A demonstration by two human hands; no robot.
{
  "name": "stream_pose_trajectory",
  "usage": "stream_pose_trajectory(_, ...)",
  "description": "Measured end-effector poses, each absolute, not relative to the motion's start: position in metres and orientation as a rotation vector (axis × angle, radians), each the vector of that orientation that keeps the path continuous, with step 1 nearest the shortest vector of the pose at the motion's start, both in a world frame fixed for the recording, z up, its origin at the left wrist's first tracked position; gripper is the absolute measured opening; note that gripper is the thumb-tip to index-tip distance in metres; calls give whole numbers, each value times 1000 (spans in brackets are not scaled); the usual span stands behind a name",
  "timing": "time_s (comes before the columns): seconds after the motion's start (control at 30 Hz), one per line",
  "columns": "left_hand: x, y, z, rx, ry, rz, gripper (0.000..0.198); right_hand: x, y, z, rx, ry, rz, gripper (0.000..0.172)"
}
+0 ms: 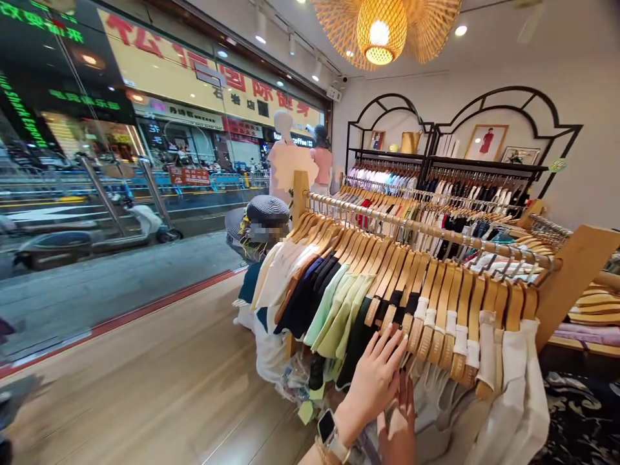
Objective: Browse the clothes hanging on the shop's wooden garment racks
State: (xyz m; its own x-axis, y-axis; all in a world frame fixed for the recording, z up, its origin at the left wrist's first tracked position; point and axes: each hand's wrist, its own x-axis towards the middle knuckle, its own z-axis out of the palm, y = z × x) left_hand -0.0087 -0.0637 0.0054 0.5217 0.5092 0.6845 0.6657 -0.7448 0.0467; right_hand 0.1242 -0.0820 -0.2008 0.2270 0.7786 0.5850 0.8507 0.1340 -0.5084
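A wooden clothes rack with a round rail (pixel 426 229) stands in front of me, full of wooden hangers (pixel 387 271). My left hand (pixel 380 368), with a watch (pixel 327 424) on the wrist, lies with fingers outstretched against the lower hanger ends and dark garments. Just below it, my right hand (pixel 400 413) reaches up among the hanging clothes, thumb apart from the fingers; its fingertips are partly shaded. To the left hang light green tops (pixel 339 316) and dark navy ones. On the right are white and beige garments (pixel 516 374).
Sun hats (pixel 266 216) sit at the rack's far end, near mannequins (pixel 290 158). Behind stand more clothes racks and a black arched shelf (pixel 489 161). A woven lamp (pixel 382 32) hangs overhead. Left is a glass front onto a street with a scooter (pixel 150 219).
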Motion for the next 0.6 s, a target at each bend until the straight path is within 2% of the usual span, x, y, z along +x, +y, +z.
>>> stream_pose_trajectory(0.3, -57, -69, -3, -2778, -1024, -1134, 74, 57, -97, -225, -1610, -1553, 54, 63)
stream_pose_trajectory(0.47, -97, -57, -16, -2657, -1283, -1352, 70, 23, -97, -229, -1465, -1595, 119, 50)
stream_pose_trajectory(0.6, -120, -39, -19, -2512, -1400, -1467, 66, 7, -95, -244, -1380, -1435, 275, 52)
